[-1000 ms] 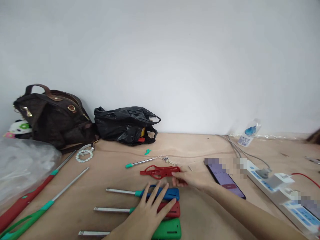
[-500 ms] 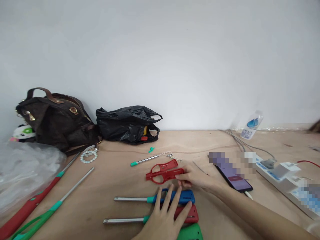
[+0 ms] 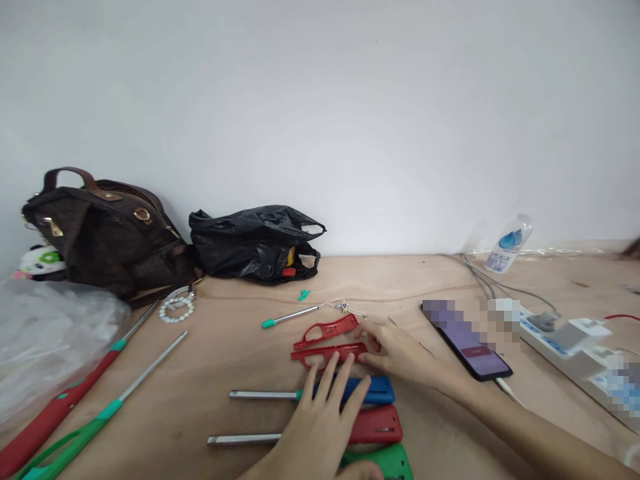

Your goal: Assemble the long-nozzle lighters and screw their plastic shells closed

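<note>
My left hand [image 3: 320, 417] lies flat with fingers spread over a row of long lighters: a blue one [image 3: 373, 390], a red one [image 3: 377, 425] and a green one [image 3: 385, 461], their metal tubes pointing left. Its fingertips reach the nearer red plastic shell half [image 3: 327, 353]. My right hand [image 3: 400, 350] pinches the right ends of two red shell halves; the farther half [image 3: 325, 331] angles up to the right. A thin metal tube with a green tip [image 3: 290, 317] lies beyond them.
A brown handbag [image 3: 100, 233] and a black plastic bag [image 3: 255, 243] stand against the wall. Two long lighters, red [image 3: 55, 407] and green [image 3: 85, 430], lie at left beside clear plastic [image 3: 45, 333]. A phone [image 3: 467, 340], a power strip [image 3: 575, 353] and a small bottle [image 3: 507, 243] are at right.
The red shell has come apart into two halves under my right hand. My left hand has slid forward so that its fingertips touch the nearer half.
</note>
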`<state>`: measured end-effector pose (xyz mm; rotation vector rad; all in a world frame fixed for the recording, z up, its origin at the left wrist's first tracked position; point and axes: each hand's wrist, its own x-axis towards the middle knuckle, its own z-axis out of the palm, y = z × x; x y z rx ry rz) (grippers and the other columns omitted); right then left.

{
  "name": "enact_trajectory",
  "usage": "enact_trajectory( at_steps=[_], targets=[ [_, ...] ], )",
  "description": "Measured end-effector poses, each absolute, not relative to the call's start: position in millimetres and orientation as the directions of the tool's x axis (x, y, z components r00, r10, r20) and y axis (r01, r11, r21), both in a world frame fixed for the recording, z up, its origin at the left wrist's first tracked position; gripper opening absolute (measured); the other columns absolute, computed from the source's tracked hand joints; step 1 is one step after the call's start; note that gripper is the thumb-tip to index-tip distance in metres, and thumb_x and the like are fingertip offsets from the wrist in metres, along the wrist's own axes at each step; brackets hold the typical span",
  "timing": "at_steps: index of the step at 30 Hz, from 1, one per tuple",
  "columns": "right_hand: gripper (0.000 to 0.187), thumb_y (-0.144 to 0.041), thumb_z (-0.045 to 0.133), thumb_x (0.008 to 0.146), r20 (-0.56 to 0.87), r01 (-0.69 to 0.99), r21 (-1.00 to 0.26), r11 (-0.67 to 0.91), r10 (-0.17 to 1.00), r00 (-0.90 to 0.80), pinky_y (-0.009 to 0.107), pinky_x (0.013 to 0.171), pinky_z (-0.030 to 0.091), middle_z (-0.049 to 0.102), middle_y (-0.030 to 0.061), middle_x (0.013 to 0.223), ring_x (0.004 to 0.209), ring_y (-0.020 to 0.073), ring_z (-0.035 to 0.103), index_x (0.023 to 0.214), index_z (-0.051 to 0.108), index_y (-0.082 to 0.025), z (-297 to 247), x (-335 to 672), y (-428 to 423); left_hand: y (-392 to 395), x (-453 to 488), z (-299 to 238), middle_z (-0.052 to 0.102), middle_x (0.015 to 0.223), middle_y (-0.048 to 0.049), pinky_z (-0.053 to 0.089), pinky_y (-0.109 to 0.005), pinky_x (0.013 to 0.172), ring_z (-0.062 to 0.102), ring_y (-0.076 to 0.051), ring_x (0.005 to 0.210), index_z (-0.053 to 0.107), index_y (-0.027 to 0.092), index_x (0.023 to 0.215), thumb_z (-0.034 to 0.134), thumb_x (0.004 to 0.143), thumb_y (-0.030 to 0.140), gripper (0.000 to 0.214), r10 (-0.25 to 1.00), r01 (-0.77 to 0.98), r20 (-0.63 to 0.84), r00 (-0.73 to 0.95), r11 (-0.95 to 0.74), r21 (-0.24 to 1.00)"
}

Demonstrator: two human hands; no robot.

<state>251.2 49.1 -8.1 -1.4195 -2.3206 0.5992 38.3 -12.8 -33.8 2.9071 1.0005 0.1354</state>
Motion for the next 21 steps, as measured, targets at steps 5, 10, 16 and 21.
enact_trajectory(
  at_steps=[5, 10, 16, 21],
  targets=[
    [0.013, -0.021, 0.05, 0.088, 0.15, 0.794, -0.496, 0.351, 0.936, -0.32, 0.027, 0.068, 0.041, 0.065, 0.0065, 0.088, 0.077, 0.0175, 0.058, 0.093, 0.061, -0.017, -16.4, 255.6, 77.9, -3.2, 31.1, -15.6, 0.027, 0.152, -0.017, 0.026, -0.063, 0.106, 0.023, -0.039, 0.139, 0.022, 0.023, 0.15, 0.039, 0.09, 0.064, 0.075, 0.769, 0.748, -0.005, 0.639, -0.62, 0.238],
    [0.019, -0.017, 0.05, 0.089, 0.166, 0.855, -0.296, 0.426, 0.904, -0.393, 0.029, 0.084, 0.041, 0.064, 0.012, 0.1, 0.097, 0.0214, 0.058, 0.098, 0.066, -0.013, -20.1, 252.5, 115.7, 7.5, 30.7, -17.9, 0.028, 0.152, -0.0151, 0.023, -0.061, 0.109, 0.021, -0.037, 0.141, 0.028, 0.024, 0.148, 0.049, 0.089, 0.056, 0.07, 0.808, 0.79, -0.041, 0.588, -0.563, 0.242],
    [0.024, -0.017, 0.045, 0.092, 0.076, 0.869, -0.175, 0.462, 0.887, -0.456, 0.025, 0.076, 0.041, 0.064, 0.0109, 0.098, 0.088, 0.0183, 0.061, 0.093, 0.068, -0.013, -21.5, 244.2, 123.5, 55.5, 11.4, -12.5, 0.044, 0.143, -0.012, 0.033, -0.05, 0.107, 0.038, -0.029, 0.132, 0.045, 0.02, 0.137, 0.043, 0.095, 0.036, 0.045, 0.81, 0.774, 0.18, 0.559, -0.587, 0.237],
    [0.024, -0.016, 0.045, 0.093, 0.078, 0.878, -0.086, 0.471, 0.882, -0.465, 0.025, 0.07, 0.041, 0.065, 0.0113, 0.095, 0.083, 0.0182, 0.062, 0.089, 0.069, -0.014, -21.5, 241.4, 125.2, 120.7, 0.1, -19.7, 0.06, 0.116, -0.0113, 0.043, -0.037, 0.098, 0.055, -0.023, 0.111, 0.061, 0.014, 0.109, 0.043, 0.089, 0.008, 0.027, 0.826, 0.809, 0.284, 0.487, -0.549, 0.209]
  ],
)
